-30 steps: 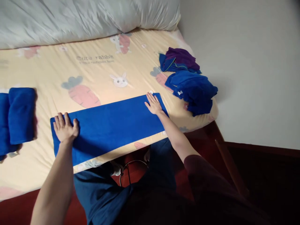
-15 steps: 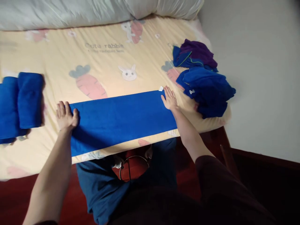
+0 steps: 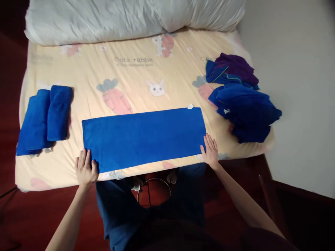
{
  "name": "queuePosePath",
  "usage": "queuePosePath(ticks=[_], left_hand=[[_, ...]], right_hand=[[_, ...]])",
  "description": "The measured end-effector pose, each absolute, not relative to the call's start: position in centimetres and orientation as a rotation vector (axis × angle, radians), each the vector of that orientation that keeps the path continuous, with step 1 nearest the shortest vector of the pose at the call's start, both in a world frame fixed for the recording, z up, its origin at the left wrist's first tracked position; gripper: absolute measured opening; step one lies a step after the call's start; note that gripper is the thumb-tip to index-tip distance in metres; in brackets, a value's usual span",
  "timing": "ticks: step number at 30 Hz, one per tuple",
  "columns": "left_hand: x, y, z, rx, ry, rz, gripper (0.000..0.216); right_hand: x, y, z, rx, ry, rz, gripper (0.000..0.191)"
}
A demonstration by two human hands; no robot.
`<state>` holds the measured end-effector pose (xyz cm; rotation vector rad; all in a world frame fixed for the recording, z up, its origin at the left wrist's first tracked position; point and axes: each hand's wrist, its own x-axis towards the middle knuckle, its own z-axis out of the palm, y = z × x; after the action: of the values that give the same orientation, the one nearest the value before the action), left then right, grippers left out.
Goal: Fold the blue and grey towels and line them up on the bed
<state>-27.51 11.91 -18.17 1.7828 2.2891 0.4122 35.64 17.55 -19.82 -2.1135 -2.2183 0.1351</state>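
Observation:
A blue towel point(image 3: 143, 137) lies flat as a long strip near the front edge of the bed, with a small white tag point(image 3: 191, 106) at its far right edge. My left hand point(image 3: 86, 169) rests at the towel's near left corner, fingers stretched out and thumb apart. At the near right corner, my right hand point(image 3: 209, 150) lies with its fingers extended, touching the towel's short edge. Neither hand grips the cloth.
Folded blue towels point(image 3: 59, 113) lie on the left of the bed. A crumpled heap of blue cloths point(image 3: 248, 111) with a purple cloth point(image 3: 237, 68) is on the right. A pale grey quilt point(image 3: 104, 21) runs along the back of the patterned sheet point(image 3: 172, 94), and a wall point(image 3: 295, 87) stands at right.
Both hands have slid toward me along the towel's short ends, from its far part to its near corners. The view has shifted, showing more of the bed's left side.

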Motion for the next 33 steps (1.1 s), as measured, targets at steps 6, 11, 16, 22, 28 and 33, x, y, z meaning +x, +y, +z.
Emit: queuePosePath(ticks=[6, 11, 16, 22, 28, 33], left_hand=[[-28.4, 12.6, -19.4, 1.807, 2.276, 0.515, 0.070], [-29.0, 12.2, -20.3, 1.782, 2.289, 0.550, 0.077], [-29.6, 12.1, -21.1, 1.804, 2.289, 0.530, 0.078], [-29.8, 12.1, -21.2, 1.953, 2.237, 0.649, 0.068], [-28.6, 12.2, -18.6, 1.880, 2.222, 0.597, 0.064], [-25.0, 11.2, -15.2, 1.643, 2.372, 0.717, 0.068]], right_hand=[[35.6, 18.7, -20.8, -2.111, -2.194, 0.130, 0.069], [35.9, 18.5, -21.2, -2.048, -2.197, 0.130, 0.073], [36.3, 18.2, -21.8, -1.979, -2.174, 0.096, 0.074], [36.6, 18.1, -22.3, -1.857, -2.200, 0.020, 0.070], [36.3, 18.0, -21.5, -1.879, -2.184, 0.012, 0.063], [34.1, 17.1, -20.2, -1.975, -2.035, -0.004, 0.058]])
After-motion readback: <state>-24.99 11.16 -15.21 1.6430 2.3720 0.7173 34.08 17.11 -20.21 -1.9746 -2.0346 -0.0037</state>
